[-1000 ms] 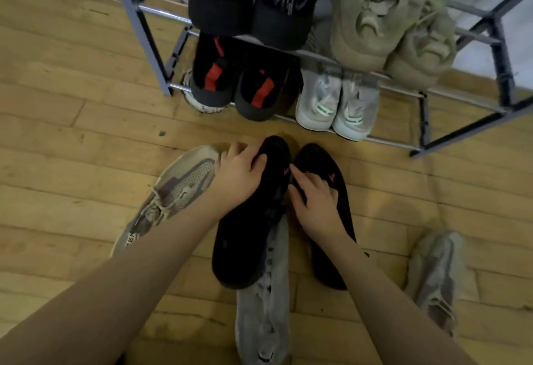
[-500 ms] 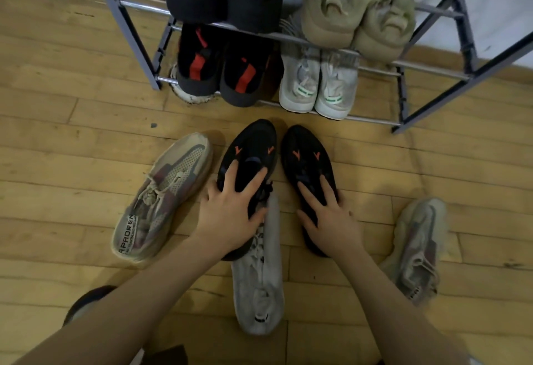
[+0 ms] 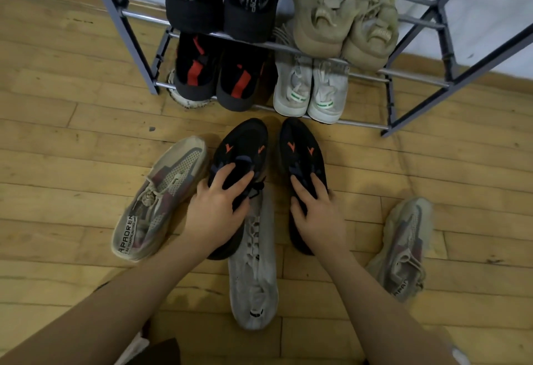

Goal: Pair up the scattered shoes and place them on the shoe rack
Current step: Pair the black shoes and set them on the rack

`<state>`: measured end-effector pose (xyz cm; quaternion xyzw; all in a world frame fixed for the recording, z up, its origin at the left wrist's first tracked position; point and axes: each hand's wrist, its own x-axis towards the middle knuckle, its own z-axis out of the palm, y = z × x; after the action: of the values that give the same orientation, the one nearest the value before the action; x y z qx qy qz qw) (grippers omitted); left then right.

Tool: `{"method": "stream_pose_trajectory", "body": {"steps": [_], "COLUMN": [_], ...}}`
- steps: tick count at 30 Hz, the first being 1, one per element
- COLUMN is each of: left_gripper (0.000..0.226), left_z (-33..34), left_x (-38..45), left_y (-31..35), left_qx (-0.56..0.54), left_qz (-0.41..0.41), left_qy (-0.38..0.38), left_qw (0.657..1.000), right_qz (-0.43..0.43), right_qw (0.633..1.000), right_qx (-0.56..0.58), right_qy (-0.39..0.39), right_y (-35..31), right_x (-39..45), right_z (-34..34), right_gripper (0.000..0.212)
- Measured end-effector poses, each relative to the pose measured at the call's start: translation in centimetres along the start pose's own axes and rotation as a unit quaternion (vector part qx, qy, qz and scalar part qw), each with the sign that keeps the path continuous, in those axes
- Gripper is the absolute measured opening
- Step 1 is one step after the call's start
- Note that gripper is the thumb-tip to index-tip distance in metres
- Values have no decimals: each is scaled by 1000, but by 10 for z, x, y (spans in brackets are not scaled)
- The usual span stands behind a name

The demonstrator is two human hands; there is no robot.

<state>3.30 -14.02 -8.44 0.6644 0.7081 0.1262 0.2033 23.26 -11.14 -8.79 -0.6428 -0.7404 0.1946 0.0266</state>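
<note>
Shoes are sitting on the wooden floor [image 3: 57, 139] in front of the shoe rack [image 3: 124, 38]. I am resting my left hand [image 3: 215, 210] on the left black shoe [image 3: 242, 145], fingers curled around its top. My right hand [image 3: 318, 217] is lying on the right black shoe [image 3: 300, 145], fingers wrapping it. A grey shoe [image 3: 253, 284] is lying between my arms, tan shoes at far left [image 3: 161, 200] and right [image 3: 403, 249].

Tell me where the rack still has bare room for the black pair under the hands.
The shoe rack is bare at its right end, on both tiers, right of the white sneakers and olive shoes. Its left and middle are crowded. The black pair sits on the floor under both hands.
</note>
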Motion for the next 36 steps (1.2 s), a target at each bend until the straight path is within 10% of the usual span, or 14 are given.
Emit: {"method": "stream_pose_trajectory", "body": {"steps": [23,36], "left_gripper": [45,45], "left_z": [-272,-308], "left_x": [-54,-11], "left_y": [2,96], "left_qx": [-36,-48], "left_qz": [-68,-7], "left_qy": [288,280], "left_qw": [955,959], "right_qz": [-255,-208], "right_qw": [944,939], "right_qx": [152,118], "right_qy": [147,247], "right_y": [-224,-171], "right_x": [-4,3], "right_z": [-187,-277], "right_gripper": [38,36]}}
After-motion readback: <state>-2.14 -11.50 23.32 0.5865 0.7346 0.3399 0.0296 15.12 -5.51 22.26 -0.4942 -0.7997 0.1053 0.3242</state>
